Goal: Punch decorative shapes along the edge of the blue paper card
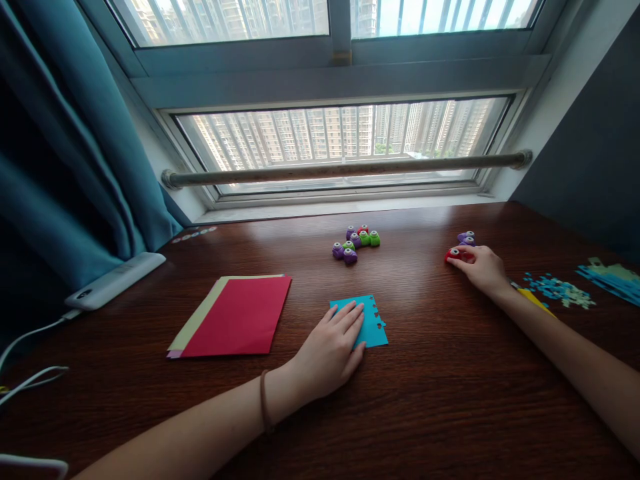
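Note:
My left hand [330, 350] lies flat, fingers spread, on a small blue paper [373, 323] whose right edge has punched notches. My right hand [480, 267] reaches far right on the dark wooden table [425, 400], fingertips touching a red craft punch [454, 254]. A purple punch [466, 237] sits just behind it. A cluster of several purple, green and red punches [356, 242] stands at the middle back. A stack of coloured paper with a red sheet on top [235, 315] lies left of my left hand.
Blue paper scraps [557, 289], blue and green paper strips [613, 277] and a yellow piece [534, 298] lie at the right. A white power strip [115, 280] with cables sits at the left by a teal curtain [75, 153]. A window with a rail [345, 170] is behind.

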A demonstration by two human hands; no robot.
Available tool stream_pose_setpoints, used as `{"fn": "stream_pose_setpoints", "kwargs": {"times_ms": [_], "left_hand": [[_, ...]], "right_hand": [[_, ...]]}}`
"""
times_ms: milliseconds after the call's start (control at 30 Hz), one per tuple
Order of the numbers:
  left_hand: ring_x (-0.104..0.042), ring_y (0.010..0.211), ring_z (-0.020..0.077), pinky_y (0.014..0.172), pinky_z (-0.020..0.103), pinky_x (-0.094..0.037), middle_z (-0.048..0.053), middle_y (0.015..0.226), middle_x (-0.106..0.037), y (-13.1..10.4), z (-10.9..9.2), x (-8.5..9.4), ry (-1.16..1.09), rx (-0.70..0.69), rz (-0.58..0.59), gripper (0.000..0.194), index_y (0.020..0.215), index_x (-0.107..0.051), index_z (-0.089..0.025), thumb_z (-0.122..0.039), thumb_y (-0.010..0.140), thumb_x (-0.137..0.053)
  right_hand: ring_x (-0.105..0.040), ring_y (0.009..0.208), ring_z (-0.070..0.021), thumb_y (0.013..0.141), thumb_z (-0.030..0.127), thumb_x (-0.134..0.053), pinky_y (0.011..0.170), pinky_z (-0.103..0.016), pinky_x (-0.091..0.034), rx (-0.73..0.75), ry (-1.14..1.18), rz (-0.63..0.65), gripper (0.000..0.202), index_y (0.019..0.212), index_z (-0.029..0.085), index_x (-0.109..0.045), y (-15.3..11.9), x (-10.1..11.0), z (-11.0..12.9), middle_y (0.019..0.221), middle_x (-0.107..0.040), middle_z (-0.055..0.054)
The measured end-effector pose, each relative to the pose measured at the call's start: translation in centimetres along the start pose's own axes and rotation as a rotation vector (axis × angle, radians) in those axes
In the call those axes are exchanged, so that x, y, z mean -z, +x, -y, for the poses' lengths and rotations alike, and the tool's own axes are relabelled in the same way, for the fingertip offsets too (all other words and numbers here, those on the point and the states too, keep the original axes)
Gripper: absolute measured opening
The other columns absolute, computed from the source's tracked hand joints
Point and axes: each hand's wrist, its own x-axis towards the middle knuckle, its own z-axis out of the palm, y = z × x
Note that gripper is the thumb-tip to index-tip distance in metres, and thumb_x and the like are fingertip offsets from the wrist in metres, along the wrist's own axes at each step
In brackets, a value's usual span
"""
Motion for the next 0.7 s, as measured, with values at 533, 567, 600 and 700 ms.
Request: {"fn": "stream_pose_setpoints", "kwargs": {"times_ms": [533,567,600,700], "left_hand": [[-0.049,0.116,0.0213,0.101,0.043,-0.039,0.004,0.118,-0.059,-0.2,0.5,-0.8,-0.192,-0.087,-0.124,0.023,0.107,-0.060,-0.021,-0.029,0.088,-0.052],[-0.049,0.115,0.0204,0.101,0.042,-0.040,0.003,0.116,-0.060,-0.2,0.5,-0.7,-0.211,-0.090,-0.146,0.021,0.106,-0.060,-0.021,-0.028,0.089,-0.050],[-0.050,0.114,0.0194,0.101,0.040,-0.040,0.003,0.114,-0.061,-0.2,0.5,-0.6,-0.237,-0.087,-0.169,0.021,0.105,-0.061,-0.021,-0.027,0.089,-0.048],[-0.050,0.114,0.0174,0.100,0.036,-0.042,0.003,0.114,-0.061,-0.3,0.4,-0.1,-0.322,-0.054,-0.248,0.023,0.107,-0.060,-0.022,-0.026,0.091,-0.045]], "right_hand": [[-0.050,0.059,-0.0145,0.077,0.036,-0.054,0.059,-0.028,-0.042,0.158,0.341,0.123,0.022,0.086,0.016,-0.057,-5.3,0.8,8.4,0.079,-0.054,-0.004],[-0.050,0.060,-0.0144,0.078,0.036,-0.054,0.059,-0.028,-0.041,0.180,0.376,0.180,0.023,0.087,0.016,-0.057,-6.0,1.0,9.4,0.078,-0.055,-0.004],[-0.051,0.060,-0.0144,0.079,0.037,-0.054,0.058,-0.028,-0.041,0.179,0.423,0.233,0.023,0.087,0.015,-0.058,-6.7,1.3,10.3,0.077,-0.056,-0.004],[-0.051,0.060,-0.0140,0.082,0.045,-0.051,0.054,-0.025,-0.039,0.066,0.659,0.488,0.033,0.077,0.014,-0.061,-8.9,2.4,12.5,0.068,-0.057,-0.003]]}}
